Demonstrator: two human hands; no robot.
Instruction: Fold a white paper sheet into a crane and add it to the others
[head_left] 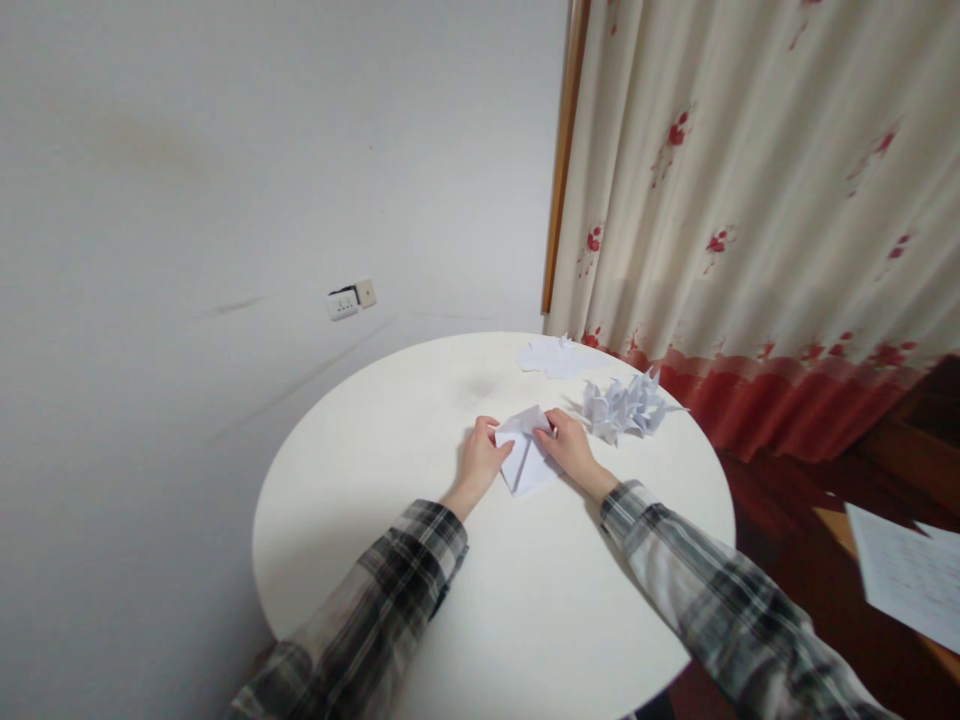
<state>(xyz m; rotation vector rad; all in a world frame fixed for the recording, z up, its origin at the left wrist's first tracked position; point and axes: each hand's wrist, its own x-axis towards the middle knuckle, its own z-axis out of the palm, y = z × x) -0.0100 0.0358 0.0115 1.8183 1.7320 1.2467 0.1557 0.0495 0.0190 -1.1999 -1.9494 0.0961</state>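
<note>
A partly folded sheet of white paper [527, 465] lies on the round white table [390, 440], its upper part raised in a flap and a crease running down its middle. My left hand [484, 455] grips the paper's left edge, thumb on top and fingers curled at the side. On the right edge, my right hand [568, 442] pinches the paper between thumb and fingers. Just right of that hand stands a cluster of folded white paper pieces [626, 408] with pointed tips, resembling origami cranes.
Flat white paper sheets [553, 358] lie at the table's far edge. Behind are a white wall [225, 180] with a socket [343, 304] and a flowered curtain [757, 180]. Printed papers [911, 570] rest on a wooden surface at the lower right.
</note>
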